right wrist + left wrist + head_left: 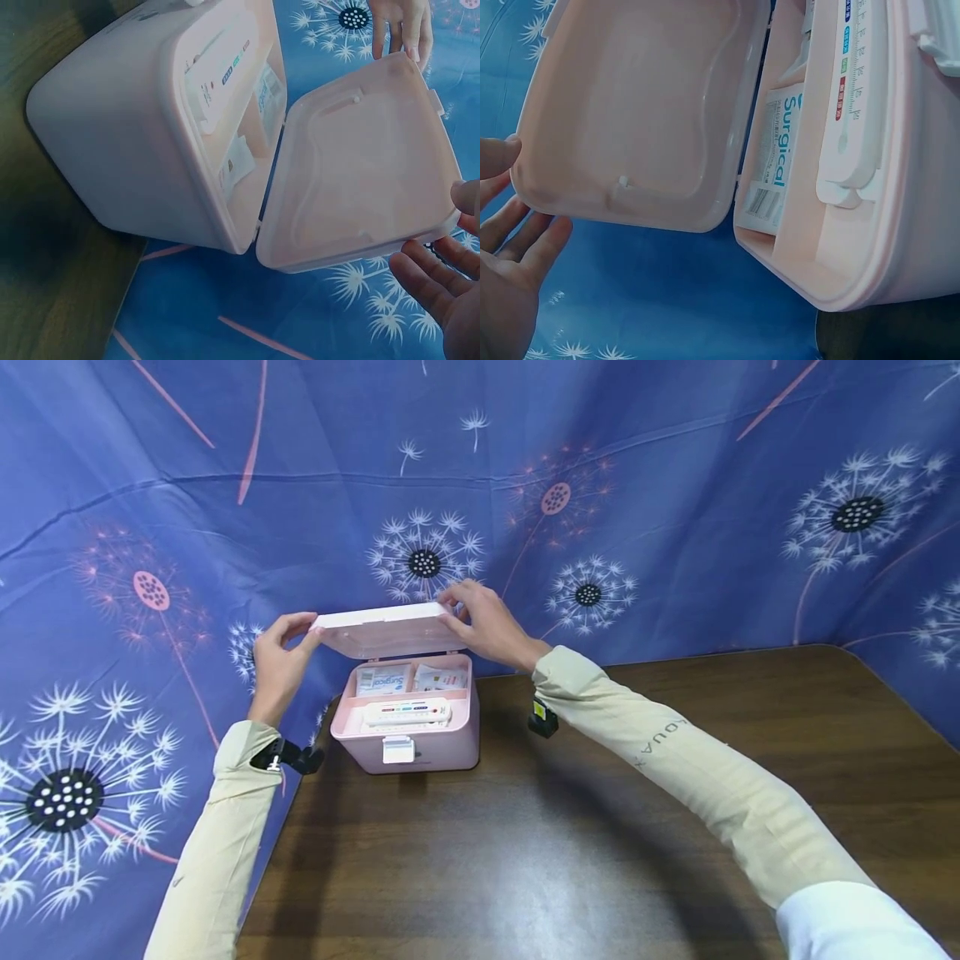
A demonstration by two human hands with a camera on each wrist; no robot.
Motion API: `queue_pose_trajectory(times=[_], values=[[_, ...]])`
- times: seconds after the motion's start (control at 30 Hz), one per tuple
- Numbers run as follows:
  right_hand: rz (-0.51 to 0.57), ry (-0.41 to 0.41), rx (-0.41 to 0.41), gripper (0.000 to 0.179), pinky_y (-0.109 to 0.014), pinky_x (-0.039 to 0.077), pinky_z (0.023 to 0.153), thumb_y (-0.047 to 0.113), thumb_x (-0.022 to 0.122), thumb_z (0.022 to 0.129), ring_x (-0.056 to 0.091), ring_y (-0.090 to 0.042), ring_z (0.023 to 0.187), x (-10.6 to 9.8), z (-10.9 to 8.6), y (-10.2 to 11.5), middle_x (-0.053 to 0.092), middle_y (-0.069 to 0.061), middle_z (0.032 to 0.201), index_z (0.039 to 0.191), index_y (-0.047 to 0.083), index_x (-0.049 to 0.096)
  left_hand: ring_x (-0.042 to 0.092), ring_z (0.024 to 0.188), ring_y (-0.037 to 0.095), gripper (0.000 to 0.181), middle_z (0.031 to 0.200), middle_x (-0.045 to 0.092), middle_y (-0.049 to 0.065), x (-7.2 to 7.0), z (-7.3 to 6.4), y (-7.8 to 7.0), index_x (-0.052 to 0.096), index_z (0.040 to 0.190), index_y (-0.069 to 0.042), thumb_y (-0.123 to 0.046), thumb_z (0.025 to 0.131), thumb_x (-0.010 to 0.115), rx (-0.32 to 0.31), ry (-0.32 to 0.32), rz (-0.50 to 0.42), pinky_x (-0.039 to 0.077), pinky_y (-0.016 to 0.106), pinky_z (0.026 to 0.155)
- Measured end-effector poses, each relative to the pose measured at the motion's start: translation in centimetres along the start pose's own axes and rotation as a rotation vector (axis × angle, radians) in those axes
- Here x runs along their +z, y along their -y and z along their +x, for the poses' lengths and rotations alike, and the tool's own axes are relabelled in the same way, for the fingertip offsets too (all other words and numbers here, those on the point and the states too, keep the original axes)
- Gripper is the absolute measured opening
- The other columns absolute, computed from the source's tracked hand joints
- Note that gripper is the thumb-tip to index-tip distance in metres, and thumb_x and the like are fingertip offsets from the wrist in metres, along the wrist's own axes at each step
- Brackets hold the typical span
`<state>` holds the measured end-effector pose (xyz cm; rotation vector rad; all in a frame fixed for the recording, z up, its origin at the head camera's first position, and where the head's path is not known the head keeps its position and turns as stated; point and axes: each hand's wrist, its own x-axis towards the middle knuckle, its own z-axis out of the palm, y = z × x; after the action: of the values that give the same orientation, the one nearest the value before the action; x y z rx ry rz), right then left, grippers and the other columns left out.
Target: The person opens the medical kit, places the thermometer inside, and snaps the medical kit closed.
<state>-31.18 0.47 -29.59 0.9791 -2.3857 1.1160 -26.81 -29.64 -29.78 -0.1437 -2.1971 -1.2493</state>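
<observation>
A pink storage box stands on the table with its lid raised on the rear hinges. My left hand pinches the lid's left front corner between thumb and fingers. At the opposite corner my right hand grips the lid the same way. Across the front of the inner tray lies a white thermometer with a printed scale and coloured marks. Behind it, one compartment holds a packet marked "Surgical", and another holds a white packet. What is under the tray is hidden.
The brown wooden table extends to the right and towards me. A blue cloth with dandelion prints hangs close behind the box and along its left side. A white latch sits on the box's front.
</observation>
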Motion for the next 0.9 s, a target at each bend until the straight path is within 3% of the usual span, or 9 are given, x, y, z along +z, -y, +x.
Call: queue_pose_trajectory(times=[0.13, 0.23, 0.47, 0.63, 0.9], values=[[0.009, 0.001, -0.012, 0.023, -0.029, 0.05, 0.073, 0.018, 0.061, 0.093, 0.058, -0.015, 0.082, 0.3, -0.4, 0.1, 0.057, -0.007, 0.102, 0.112, 0.005, 0.063, 0.059, 0.102, 0.016, 0.03, 0.109, 0.064, 0.017, -0.3, -1.1, -1.4, 0.063, 0.114, 0.007, -0.008, 0.087, 0.066, -0.019, -0.007, -0.013, 0.046, 0.017, 0.081], [0.016, -0.004, -0.029, 0.023, -0.031, 0.05, 0.074, 0.017, 0.062, 0.093, 0.058, -0.015, 0.082, 0.4, -0.7, 0.0, 0.057, -0.007, 0.101, 0.112, 0.005, 0.064, 0.059, 0.1, 0.014, 0.029, 0.106, 0.065, 0.014, -0.4, -1.5, -1.6, 0.064, 0.112, 0.007, -0.006, 0.087, 0.067, -0.02, -0.009, -0.036, 0.046, 0.016, 0.08], [0.011, -0.004, -0.055, 0.023, -0.034, 0.051, 0.075, 0.016, 0.062, 0.092, 0.057, -0.016, 0.082, 0.3, -1.1, -0.1, 0.058, -0.007, 0.1, 0.113, 0.004, 0.064, 0.059, 0.099, 0.013, 0.029, 0.105, 0.065, 0.014, -0.3, -1.7, -1.1, 0.064, 0.111, 0.009, -0.004, 0.086, 0.068, 0.005, -0.008, -0.047, 0.048, 0.017, 0.081], [0.016, 0.005, -0.068, 0.023, -0.034, 0.051, 0.074, 0.016, 0.062, 0.092, 0.058, -0.016, 0.083, 0.2, -1.3, 0.0, 0.059, -0.007, 0.101, 0.113, 0.006, 0.064, 0.061, 0.098, 0.012, 0.029, 0.102, 0.066, 0.009, -0.4, -1.8, -0.8, 0.063, 0.11, 0.01, -0.002, 0.084, 0.069, 0.016, -0.018, -0.105, 0.048, 0.015, 0.08], [0.02, 0.023, -0.078, 0.023, -0.027, 0.049, 0.072, 0.017, 0.064, 0.091, 0.059, -0.015, 0.084, 0.4, -2.1, 0.0, 0.06, -0.006, 0.105, 0.112, 0.007, 0.065, 0.061, 0.098, 0.015, 0.028, 0.106, 0.063, 0.02, -0.4, -2.8, -0.5, 0.063, 0.108, 0.012, 0.005, 0.082, 0.068, 0.011, -0.024, -0.172, 0.05, 0.02, 0.085]])
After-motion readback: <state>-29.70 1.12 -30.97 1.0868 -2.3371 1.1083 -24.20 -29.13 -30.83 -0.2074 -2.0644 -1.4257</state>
